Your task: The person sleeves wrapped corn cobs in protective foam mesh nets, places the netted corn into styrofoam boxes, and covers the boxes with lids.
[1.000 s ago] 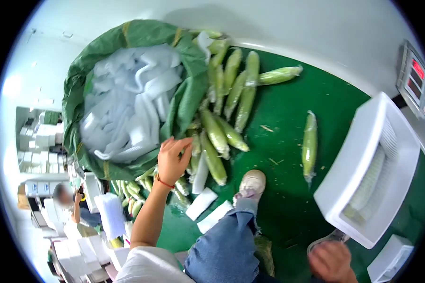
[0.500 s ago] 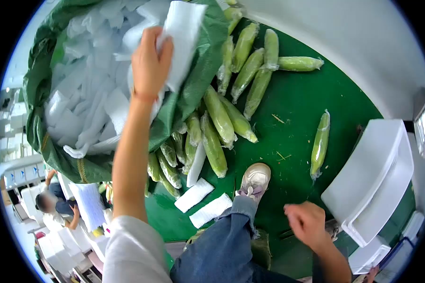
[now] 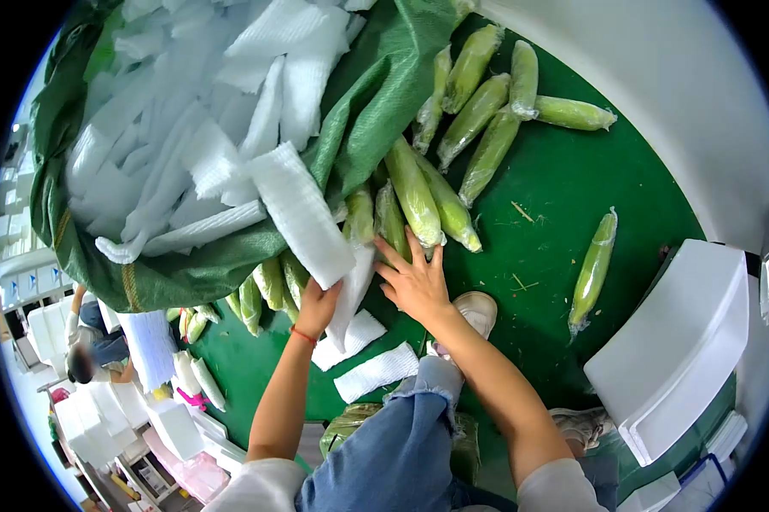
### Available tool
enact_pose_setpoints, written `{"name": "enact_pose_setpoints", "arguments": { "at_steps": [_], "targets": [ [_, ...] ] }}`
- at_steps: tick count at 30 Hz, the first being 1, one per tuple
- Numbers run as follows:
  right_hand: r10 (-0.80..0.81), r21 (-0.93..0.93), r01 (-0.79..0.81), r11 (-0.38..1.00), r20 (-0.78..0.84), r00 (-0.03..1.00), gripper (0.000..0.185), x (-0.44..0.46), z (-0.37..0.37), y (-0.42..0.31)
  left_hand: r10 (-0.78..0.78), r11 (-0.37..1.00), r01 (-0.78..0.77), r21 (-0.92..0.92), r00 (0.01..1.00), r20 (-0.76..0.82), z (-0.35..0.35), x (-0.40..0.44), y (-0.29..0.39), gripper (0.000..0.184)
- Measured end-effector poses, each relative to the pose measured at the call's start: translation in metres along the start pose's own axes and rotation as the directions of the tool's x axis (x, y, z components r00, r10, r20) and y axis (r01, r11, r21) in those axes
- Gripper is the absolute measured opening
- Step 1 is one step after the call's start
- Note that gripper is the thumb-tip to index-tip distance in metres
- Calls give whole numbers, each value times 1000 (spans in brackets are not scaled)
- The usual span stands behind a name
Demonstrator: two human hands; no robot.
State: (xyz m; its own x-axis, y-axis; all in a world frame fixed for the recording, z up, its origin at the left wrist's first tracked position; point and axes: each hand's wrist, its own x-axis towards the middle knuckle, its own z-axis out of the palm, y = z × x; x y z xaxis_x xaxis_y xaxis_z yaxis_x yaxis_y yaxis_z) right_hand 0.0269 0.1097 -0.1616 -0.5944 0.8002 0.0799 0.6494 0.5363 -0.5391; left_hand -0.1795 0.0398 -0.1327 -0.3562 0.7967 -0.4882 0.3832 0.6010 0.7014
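My left hand (image 3: pixel 318 309) is closed on the lower end of a white foam sleeve (image 3: pixel 303 213), which slants up across the bag's edge. With its fingers spread, my right hand (image 3: pixel 416 286) reaches over the lower ends of the film-wrapped corn cobs (image 3: pixel 416 194); its fingertips appear to touch one. Another white foam sleeve (image 3: pixel 350 294) lies between the two hands, partly hidden by them. Two more foam pieces, a nearer one (image 3: pixel 377 372) and one just beyond it (image 3: pixel 350 338), rest on the green floor.
A large green woven bag (image 3: pixel 376 102) full of white foam sleeves (image 3: pixel 171 111) stands at upper left. One wrapped cob (image 3: pixel 593 271) lies apart, near a white foam box (image 3: pixel 666 341). My shoe (image 3: pixel 476 314) is beside the cobs. Another person (image 3: pixel 98 350) sits at far left.
My left hand has come down out of the bag with a foam sleeve. My right hand has moved from the lower right up to the cobs, and its fingers have spread.
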Motion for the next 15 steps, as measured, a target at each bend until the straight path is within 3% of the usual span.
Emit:
{"name": "enact_pose_setpoints", "arguments": {
  "at_steps": [1, 4, 5, 6, 8, 9, 10, 12, 14, 15],
  "targets": [
    [17, -13, -17, 1000, -14, 1000, 31, -3, -1, 2, -117, 993, 117, 31, 993, 12, 7, 4, 10, 36],
    [110, 6, -110, 994, -171, 979, 26, -18, -3, 9, 113, 964, -121, 238, 992, 48, 31, 8, 1, 38],
    [180, 105, -159, 982, -230, 956, 25, -20, 1, 14, 140, 990, -141, -1, 989, 53, 40, 18, -16, 38],
    [253, 209, -199, 958, -280, 926, 25, -22, 5, 18, 60, 988, -43, -149, 992, 113, 50, 25, -12, 37],
    [421, 438, -300, 847, -211, 882, 35, -32, -2, 26, 112, 984, -88, -155, 982, 151, 81, 38, 5, 36],
    [415, 434, -273, 859, -277, 867, 39, -36, 1, 33, 52, 968, -36, -250, 997, 55, 97, 35, 29, 31],
    [403, 423, -241, 874, -351, 845, 42, -34, -2, 40, 212, 967, -211, -142, 977, -6, 104, 40, 30, 27],
    [457, 498, -241, 833, -373, 808, 48, -34, -10, 48, 363, 931, -361, 51, 931, -38, 108, 33, 31, 22],
    [490, 526, -234, 818, -422, 763, 52, -34, -17, 55, 456, 885, -457, 93, 889, 28, 117, 31, 24, 20],
    [510, 563, -216, 798, -439, 740, 55, -34, -16, 59, 403, 914, -405, 16, 912, 75, 122, 20, 46, 20]
  ]
}}
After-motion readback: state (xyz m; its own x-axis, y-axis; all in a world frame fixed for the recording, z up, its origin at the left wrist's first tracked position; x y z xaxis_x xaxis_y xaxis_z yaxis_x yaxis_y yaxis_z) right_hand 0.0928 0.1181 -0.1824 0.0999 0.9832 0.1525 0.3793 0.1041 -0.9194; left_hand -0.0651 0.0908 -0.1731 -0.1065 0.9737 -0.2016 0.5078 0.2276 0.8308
